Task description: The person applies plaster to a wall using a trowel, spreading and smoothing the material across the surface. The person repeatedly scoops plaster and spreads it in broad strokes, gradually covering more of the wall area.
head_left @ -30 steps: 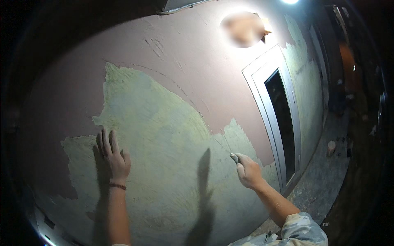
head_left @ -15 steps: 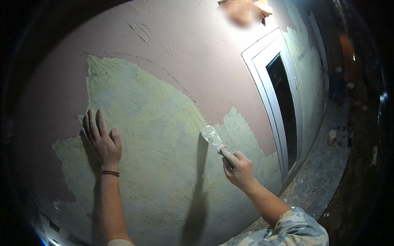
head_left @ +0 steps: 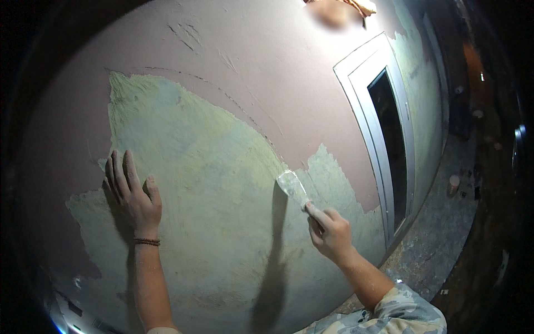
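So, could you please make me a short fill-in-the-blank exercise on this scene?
1. The right hand grips a scraper whose blade points ____ (up or down).
2. A dark bracelet circles the ____ wrist.
3. The paint above the greenish patch is ____ (pink or yellow).
4. The light-coloured frame stands to the ____ of the scraper.

Missing words: up; left; pink; right.

Scraper (head_left: 292,186) partly hidden inside the right hand (head_left: 332,232)
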The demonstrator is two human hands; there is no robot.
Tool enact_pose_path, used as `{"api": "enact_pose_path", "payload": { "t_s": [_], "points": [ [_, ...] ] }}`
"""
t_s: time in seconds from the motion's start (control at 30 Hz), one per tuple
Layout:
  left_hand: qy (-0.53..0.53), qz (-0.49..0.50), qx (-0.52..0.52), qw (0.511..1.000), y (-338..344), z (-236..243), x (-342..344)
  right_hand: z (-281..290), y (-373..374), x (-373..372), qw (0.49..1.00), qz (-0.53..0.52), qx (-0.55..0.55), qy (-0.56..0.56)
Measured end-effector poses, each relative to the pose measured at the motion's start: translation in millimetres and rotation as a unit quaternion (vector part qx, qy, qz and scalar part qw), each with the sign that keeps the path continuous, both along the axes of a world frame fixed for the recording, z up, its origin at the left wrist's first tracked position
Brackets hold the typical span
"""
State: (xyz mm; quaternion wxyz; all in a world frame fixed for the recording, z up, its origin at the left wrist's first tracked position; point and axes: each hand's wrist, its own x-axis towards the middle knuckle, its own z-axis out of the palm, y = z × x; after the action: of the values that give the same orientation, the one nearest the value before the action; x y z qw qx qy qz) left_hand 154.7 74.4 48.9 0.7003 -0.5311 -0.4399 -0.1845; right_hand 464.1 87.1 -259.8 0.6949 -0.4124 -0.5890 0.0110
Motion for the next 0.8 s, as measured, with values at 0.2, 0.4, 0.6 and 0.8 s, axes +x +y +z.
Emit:
{"api": "enact_pose_path", "payload": {
  "t_s": [0.2, 0.4, 0.6, 0.8],
  "points": [
    [0.004, 0.067, -0.028, 0.997, -3.4, -16.1, 12.1, 10.1, -1.0, 4.4, 1.0, 0.014, -0.019, -0.008],
    [-0.001, 0.059, -0.049, 0.997, 0.0, -19.9, 14.7, 23.1, 6.3, 9.9, 0.999, 0.003, -0.032, -0.028],
    [-0.019, 0.059, -0.061, 0.996, 2.1, -19.6, 10.2, 26.7, 9.6, 11.3, 0.999, 0.025, 0.004, -0.02],
    [0.0, 0.089, -0.08, 0.993, -0.1, -25.8, 16.2, 41.6, 20.9, 13.5, 0.998, 0.027, -0.038, -0.034]
  ]
}}
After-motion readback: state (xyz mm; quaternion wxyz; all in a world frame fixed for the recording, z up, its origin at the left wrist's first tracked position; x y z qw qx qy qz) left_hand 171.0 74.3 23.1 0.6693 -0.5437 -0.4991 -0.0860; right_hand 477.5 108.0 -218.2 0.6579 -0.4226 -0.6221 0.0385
